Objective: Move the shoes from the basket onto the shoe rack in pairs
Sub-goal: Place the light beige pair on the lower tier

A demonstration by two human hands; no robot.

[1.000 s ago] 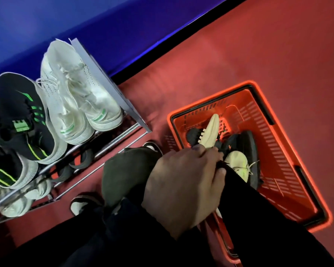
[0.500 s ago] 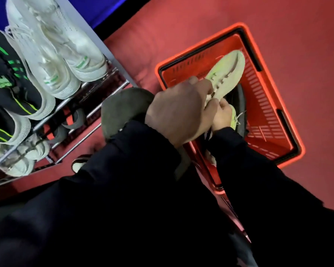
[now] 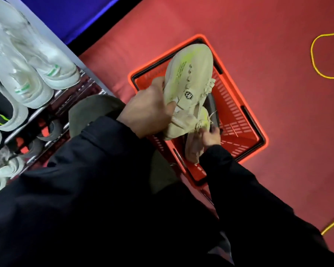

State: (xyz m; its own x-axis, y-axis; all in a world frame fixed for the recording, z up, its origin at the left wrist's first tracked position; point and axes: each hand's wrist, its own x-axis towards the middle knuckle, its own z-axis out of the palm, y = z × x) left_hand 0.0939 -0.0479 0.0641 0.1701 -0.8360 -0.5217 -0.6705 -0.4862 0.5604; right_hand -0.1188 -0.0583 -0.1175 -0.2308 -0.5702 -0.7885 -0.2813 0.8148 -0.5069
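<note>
Black long sleeves (image 3: pixel 96 170), bare hands (image 3: pixel 148 112), olive trousers (image 3: pixel 93 110).

A red carpeted floor (image 3: pixel 268 45) carries an orange plastic basket (image 3: pixel 237 120) with slotted walls and a black rim. To the basket's left stands a metal shoe rack (image 3: pixel 52 105); white sneakers (image 3: pixel 33 66) with green stripes and a black sneaker (image 3: pixel 2 114) sit on its top shelf. A yellow cord (image 3: pixel 316 60) loops on the floor at far right.
</note>
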